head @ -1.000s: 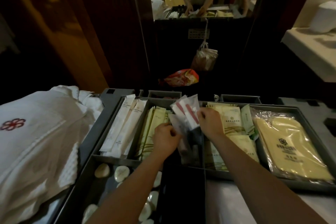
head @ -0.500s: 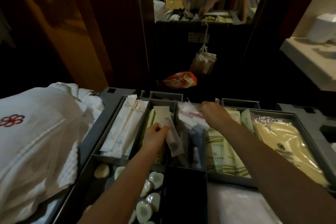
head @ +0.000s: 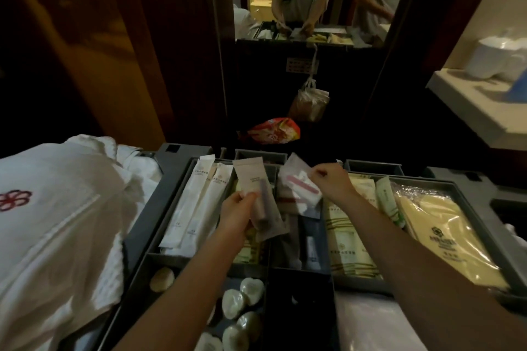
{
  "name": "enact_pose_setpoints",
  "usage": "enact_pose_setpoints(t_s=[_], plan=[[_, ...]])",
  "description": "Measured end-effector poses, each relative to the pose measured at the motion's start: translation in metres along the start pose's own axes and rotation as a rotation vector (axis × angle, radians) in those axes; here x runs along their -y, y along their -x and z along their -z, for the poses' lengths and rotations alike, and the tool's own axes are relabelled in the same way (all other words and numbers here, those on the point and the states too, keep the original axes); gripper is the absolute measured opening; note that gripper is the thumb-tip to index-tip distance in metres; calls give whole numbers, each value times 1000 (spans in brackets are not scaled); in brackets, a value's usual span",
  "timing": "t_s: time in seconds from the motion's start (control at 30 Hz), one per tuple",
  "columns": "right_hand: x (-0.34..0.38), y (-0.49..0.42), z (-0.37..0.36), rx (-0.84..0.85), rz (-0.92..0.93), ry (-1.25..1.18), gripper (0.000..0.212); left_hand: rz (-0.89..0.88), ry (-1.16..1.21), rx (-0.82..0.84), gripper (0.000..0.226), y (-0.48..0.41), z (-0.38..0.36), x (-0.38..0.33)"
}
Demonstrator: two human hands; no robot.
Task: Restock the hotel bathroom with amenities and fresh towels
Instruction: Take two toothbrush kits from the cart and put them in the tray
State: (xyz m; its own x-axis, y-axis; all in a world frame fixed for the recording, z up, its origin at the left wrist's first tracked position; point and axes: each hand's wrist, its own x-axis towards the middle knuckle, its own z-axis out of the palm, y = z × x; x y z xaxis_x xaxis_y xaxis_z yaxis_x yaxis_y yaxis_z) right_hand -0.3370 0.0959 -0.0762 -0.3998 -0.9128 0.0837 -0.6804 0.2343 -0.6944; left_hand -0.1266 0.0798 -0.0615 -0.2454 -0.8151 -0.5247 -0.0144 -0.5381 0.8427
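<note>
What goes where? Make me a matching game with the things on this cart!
Things:
1. robe
2. soaps
3. tan sachet
4. clear packet

Places:
a. in the right hand
b. left of the tray
c. in the left hand
d. tray's near-left compartment

Pairs: 1-b, 2-d, 3-c, 4-a

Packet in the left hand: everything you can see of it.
The packet is a tall, flat sachet of frosted beige film, small print near its middle, a dark tube-like item showing through its lower half. It is held above the tray, roughly upright, top tilted a little left. The left hand pinches its left edge about halfway down. It looks apart from the clear packet in the right hand.
</note>
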Motion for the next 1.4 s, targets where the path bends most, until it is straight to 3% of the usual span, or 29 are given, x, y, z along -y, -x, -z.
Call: enact_pose_setpoints(t_s=[0.17,0.43,0.57,0.7,0.93,1.03,1.2,1.4], plan=[[29,19,20,-114,-28,-166,27,2,48,40,9,7,14,-16],[66,61,17,-11,-162,-385,21,-24,173,15,10,35,61,-38],[94,71,5,106,-138,-480,23,-78,228,-52,14,61,87,-39],[121,74,-2,274,-61,-555,25,-83,155,-278,9,101,102,-32],[162,106,-34,531,153,-530,18,-331,-101,-645,12,182,131,10],[185,131,-51,654,256,-506,18,-352,-63,-783,13,221,149,27],[239,185,-77,921,269,-550,16,-309,20,-945,12,287,183,68],[305,269,-105,1165,459,-519,17,-304,56,-1175,16,383,215,114]])
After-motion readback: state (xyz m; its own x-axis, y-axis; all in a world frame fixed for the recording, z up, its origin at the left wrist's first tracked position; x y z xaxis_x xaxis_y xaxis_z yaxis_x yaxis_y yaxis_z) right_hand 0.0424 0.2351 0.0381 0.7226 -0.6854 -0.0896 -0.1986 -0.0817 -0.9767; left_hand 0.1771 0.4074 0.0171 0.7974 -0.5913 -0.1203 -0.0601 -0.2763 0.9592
